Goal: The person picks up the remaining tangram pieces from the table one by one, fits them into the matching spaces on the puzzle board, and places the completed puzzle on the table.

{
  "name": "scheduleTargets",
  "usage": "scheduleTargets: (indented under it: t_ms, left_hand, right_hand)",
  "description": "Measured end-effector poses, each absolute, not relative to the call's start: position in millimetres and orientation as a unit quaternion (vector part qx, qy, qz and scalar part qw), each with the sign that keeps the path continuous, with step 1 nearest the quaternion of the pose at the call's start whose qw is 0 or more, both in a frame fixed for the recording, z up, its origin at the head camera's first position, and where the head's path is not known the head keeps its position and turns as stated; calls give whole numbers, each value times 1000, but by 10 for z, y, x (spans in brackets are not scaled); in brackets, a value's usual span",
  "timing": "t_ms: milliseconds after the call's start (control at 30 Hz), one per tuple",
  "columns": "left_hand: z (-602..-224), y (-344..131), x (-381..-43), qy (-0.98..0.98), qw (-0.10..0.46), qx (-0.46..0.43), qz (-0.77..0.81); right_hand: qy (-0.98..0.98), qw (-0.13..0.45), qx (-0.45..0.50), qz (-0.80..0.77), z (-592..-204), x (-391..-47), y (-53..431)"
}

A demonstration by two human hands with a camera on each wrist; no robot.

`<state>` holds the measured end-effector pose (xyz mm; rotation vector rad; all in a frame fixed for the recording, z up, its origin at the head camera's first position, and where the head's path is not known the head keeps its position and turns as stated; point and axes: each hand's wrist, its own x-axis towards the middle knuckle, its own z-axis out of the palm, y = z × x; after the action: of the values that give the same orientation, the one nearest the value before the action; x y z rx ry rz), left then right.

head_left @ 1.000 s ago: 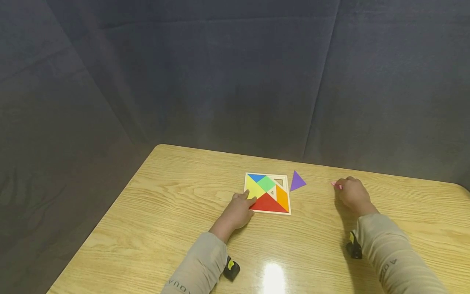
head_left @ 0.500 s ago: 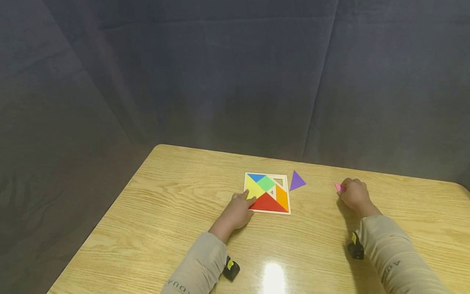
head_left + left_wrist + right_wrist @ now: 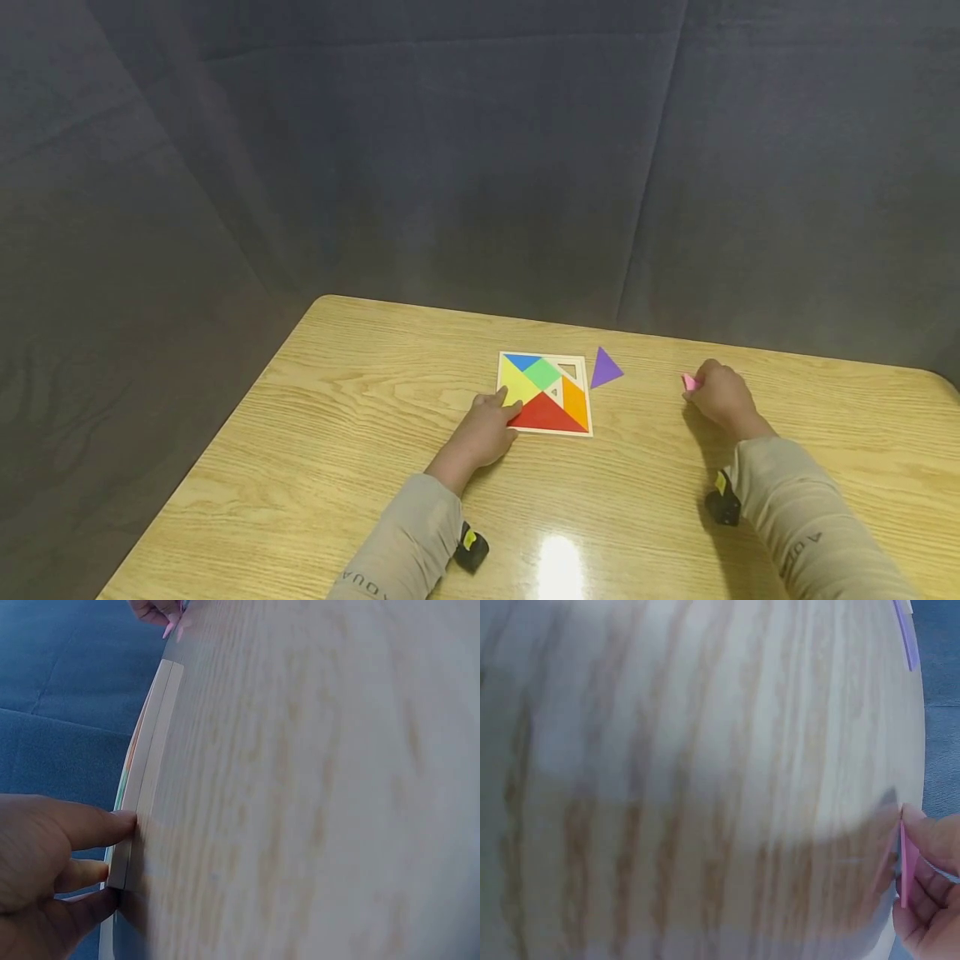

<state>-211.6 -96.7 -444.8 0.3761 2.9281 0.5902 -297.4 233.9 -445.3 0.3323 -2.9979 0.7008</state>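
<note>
A square wooden tangram tray lies on the table with blue, green, yellow, red and orange pieces in it. Two triangular recesses at its right side are bare. My left hand holds the tray's near left corner, thumb at the front edge and fingers over the yellow piece. Well to the right, my right hand pinches a small pink triangle between thumb and fingers. In the right wrist view the pink triangle stands on edge close to the tabletop, partly hidden by fingers.
A purple triangle lies flat just right of the tray, between it and my right hand. The wooden table ends at a dark cloth backdrop. Black wrist cameras hang under both sleeves.
The pink triangle has turned within my right hand's fingers, showing more of its face midway and tilted again now. My left hand and the tray have stayed put.
</note>
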Motion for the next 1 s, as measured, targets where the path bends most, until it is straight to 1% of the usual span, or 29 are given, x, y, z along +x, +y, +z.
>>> scheduleTargets:
  t_ms: [133, 467, 667, 1000]
  left_hand:
    - [-4447, -982, -2119, 971, 63, 127, 194]
    - [-4454, -983, -2114, 970, 61, 134, 194]
    - [-4460, -982, -2113, 970, 60, 133, 196]
    - [-4457, -981, -2112, 971, 58, 134, 190]
  right_hand:
    - [-962, 7, 104, 254, -4426, -2963, 2321]
    - [-959, 26, 107, 262, -4454, -2937, 2301]
    - [-960, 36, 127, 248, -4445, -2928, 2284]
    - [-962, 27, 153, 224, -4447, -2920, 2273]
